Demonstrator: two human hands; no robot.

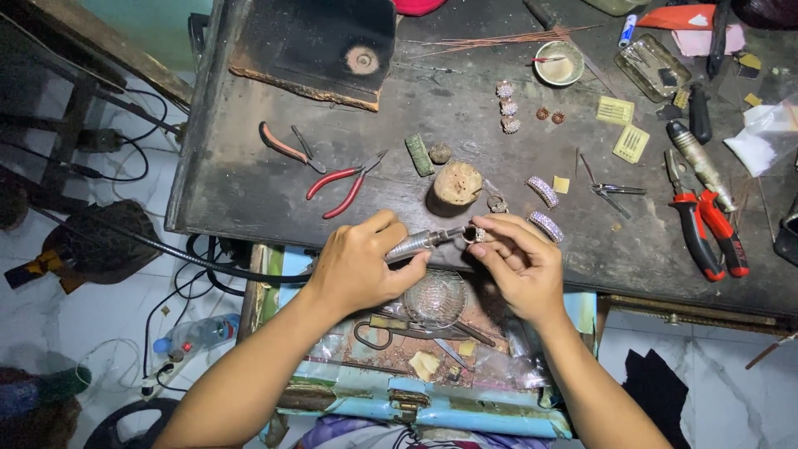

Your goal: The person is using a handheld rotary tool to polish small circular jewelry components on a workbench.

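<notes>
My left hand [359, 264] grips a silver rotary handpiece [422, 242] whose black hose runs off to the left. The tool's tip meets a small ring [476, 235] pinched between the fingers of my right hand [522, 259]. Both hands hover at the near edge of a dark, worn workbench [249, 187], above an open drawer. A round wooden block [457, 183] stands just beyond the hands, with another ring [497, 204] beside it.
Red-handled pliers [342, 183] lie left of the block, larger red pliers [706, 229] at the right. Two stone-set bands [544, 208], tweezers [613, 191], a small bowl [559, 64] and a charred board [320, 50] are on the bench. The drawer [416, 357] holds scissors and a mesh strainer.
</notes>
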